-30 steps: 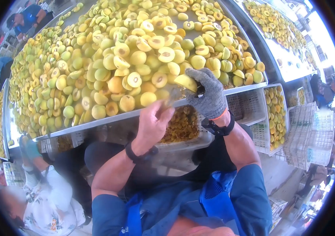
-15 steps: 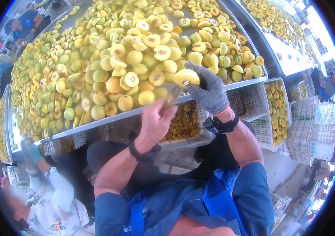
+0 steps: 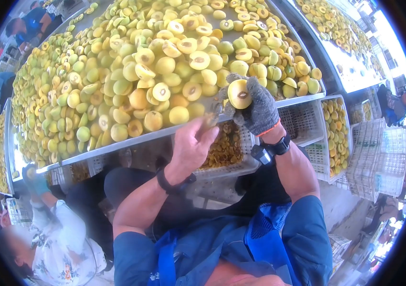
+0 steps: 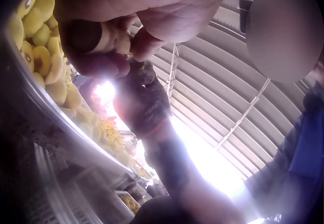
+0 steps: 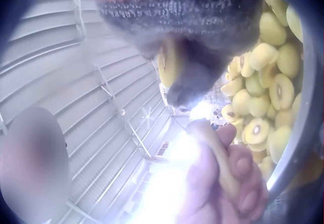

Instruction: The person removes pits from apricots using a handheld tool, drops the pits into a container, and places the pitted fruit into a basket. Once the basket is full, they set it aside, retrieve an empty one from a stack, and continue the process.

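Observation:
In the head view, my bare left hand [image 3: 189, 147] pinches a small tool [image 3: 209, 120] whose shape is blurred. In the left wrist view its pale handle [image 4: 109, 37] lies between curled fingers. My right hand [image 3: 255, 107], in a grey knit glove, holds a yellow halved fruit [image 3: 239, 94] between thumb and fingers, its cut face with a brown centre turned up. The hands are close together above the near edge of a metal table [image 3: 131, 144], beside a large heap of halved yellow-green fruit [image 3: 117, 76].
Under the table edge stands a crate with fruit scraps [image 3: 224, 150]. To the right are a crate of halves [image 3: 335, 133] and stacked white crates [image 3: 379, 157]. Another fruit-covered table [image 3: 350, 76] is at upper right. A person in a floral top [image 3: 64, 243] sits at left.
The halved fruit in my right hand has turned so its cut face shows, and the gloved fingers have shifted around it. The left hand keeps its pinch on the tool, nearly in place.

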A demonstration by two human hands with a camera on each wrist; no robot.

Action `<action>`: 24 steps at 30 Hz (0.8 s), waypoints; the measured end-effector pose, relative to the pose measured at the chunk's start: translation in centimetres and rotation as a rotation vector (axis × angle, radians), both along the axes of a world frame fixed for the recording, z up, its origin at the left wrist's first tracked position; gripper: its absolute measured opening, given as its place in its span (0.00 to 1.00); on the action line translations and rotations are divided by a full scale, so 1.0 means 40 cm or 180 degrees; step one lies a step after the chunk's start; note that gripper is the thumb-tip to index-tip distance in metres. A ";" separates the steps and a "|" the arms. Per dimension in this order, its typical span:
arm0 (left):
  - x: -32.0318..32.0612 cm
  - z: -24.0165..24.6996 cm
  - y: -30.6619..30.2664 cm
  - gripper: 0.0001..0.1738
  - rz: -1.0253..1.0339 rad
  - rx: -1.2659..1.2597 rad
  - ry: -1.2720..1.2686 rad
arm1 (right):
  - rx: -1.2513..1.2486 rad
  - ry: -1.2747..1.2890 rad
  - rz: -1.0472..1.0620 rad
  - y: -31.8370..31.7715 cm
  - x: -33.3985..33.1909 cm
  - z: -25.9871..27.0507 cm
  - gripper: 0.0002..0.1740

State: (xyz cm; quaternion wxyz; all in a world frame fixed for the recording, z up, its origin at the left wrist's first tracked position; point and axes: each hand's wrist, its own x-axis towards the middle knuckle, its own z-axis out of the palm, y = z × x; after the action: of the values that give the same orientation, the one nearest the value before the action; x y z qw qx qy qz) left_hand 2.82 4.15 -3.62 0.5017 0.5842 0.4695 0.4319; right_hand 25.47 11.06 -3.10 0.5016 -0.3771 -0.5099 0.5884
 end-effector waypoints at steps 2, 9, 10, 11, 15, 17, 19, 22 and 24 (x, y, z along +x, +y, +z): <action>0.001 0.008 -0.004 0.17 -0.0006 -0.0006 -0.0026 | -0.1535 0.1738 0.0010 0.007 -0.010 0.004 0.24; 0.010 0.025 -0.012 0.17 0.0047 -0.0008 -0.0136 | 0.1173 -0.1509 -0.0479 -0.014 -0.028 0.014 0.23; 0.013 0.032 -0.016 0.18 0.0067 -0.0069 -0.0194 | 0.1223 -0.1625 -0.0447 -0.015 -0.028 0.009 0.24; 0.014 0.033 -0.018 0.18 0.0067 0.0025 -0.0157 | 0.1275 -0.1741 -0.0416 -0.015 -0.029 0.004 0.26; 0.018 0.038 -0.022 0.20 0.0090 0.0438 -0.0005 | -0.0266 -0.0381 0.0107 -0.008 -0.025 0.006 0.34; 0.021 0.041 -0.021 0.20 0.0090 0.0547 0.0039 | -0.0335 -0.0205 0.0235 -0.011 -0.019 0.010 0.34; 0.022 0.045 -0.025 0.21 0.0067 0.0531 0.0067 | 0.0124 -0.0337 0.0188 -0.019 -0.016 -0.009 0.32; 0.023 0.048 -0.025 0.20 0.0030 0.0485 0.0036 | 0.0614 -0.0599 -0.0104 -0.025 -0.027 -0.032 0.25; 0.023 0.046 -0.026 0.20 -0.0001 0.0425 -0.0007 | 0.0152 -0.0594 -0.0072 -0.019 -0.017 -0.032 0.26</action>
State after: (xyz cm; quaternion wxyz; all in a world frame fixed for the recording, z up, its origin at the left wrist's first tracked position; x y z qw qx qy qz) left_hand 3.74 3.11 -1.76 0.4622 0.6160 0.4390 0.4628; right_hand 24.80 10.31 -4.39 0.4674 -0.4238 -0.5640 0.5327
